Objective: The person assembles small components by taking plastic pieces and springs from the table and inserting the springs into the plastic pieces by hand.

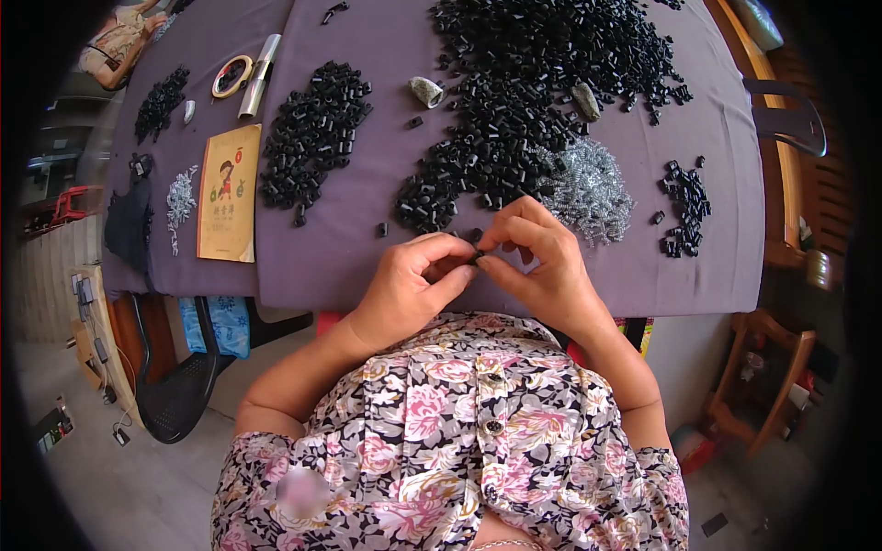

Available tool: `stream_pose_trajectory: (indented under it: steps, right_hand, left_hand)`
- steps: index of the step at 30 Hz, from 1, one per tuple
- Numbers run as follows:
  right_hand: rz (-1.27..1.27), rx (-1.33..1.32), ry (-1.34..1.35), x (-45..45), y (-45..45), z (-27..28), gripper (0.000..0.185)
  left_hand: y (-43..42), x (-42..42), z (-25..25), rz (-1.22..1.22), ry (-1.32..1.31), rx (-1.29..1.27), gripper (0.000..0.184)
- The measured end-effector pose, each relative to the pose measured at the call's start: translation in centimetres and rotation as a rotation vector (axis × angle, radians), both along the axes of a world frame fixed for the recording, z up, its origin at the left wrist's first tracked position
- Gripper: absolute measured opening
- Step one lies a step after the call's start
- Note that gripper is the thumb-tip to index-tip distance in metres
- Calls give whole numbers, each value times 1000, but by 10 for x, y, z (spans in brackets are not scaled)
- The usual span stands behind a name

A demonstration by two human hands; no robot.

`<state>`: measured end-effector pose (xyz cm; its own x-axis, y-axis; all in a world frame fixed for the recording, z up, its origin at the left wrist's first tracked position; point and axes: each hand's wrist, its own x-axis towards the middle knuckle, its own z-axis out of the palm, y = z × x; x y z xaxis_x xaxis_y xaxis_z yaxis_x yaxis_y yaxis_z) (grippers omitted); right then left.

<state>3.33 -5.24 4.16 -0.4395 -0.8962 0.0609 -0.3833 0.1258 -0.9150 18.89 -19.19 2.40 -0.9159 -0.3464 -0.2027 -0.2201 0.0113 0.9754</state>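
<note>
My left hand (404, 285) and my right hand (548, 268) meet over the table's near edge, fingertips pinched together. Between them is a small black plastic piece (477, 258), mostly covered by the fingers, so its exact kind does not show. Just beyond my hands spreads a large heap of short black tubular plastic parts (514, 138). A pile of small shiny, clear-silvery pieces (588, 193) lies beyond my right hand; they are too fine to name surely. One loose black part (382, 230) sits above my left hand.
Smaller black-part piles lie left (317, 133) and right (684, 207). Two grey thimble-like pieces (426, 91) rest near the heap. Leftward are a yellow booklet (228, 197), a tape roll (231, 77) and a silvery roll (261, 75). Another person (119, 41) sits at far left.
</note>
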Motion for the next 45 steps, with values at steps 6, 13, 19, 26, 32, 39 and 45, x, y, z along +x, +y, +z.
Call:
stream_pose_trajectory:
  steps: [6,13,19,26,32,39,45]
  right_hand:
    - [-8,-15,-6,-1,5,1,15]
    - [2,40,-92,0,7,2,14]
    - [-3,46,-100,0,7,0,14]
    - [17,49,-118,-2,11,0,13]
    - [10,107,-217,-7,14,4,13]
    - [10,190,-419,-17,18,4,10]
    - [-10,116,-295,-13,20,-1,10]
  left_hand:
    - [1,2,0,-12,-95,147,19]
    - [0,1,3,-44,-68,55,19]
    - [-1,0,1,-70,-26,-17,19]
    - [2,-2,-2,-36,-87,171,17]
    - [6,-7,0,-3,-82,254,17]
    - [7,-14,6,-36,-65,289,16]
    - [4,-16,5,-66,-121,281,18]
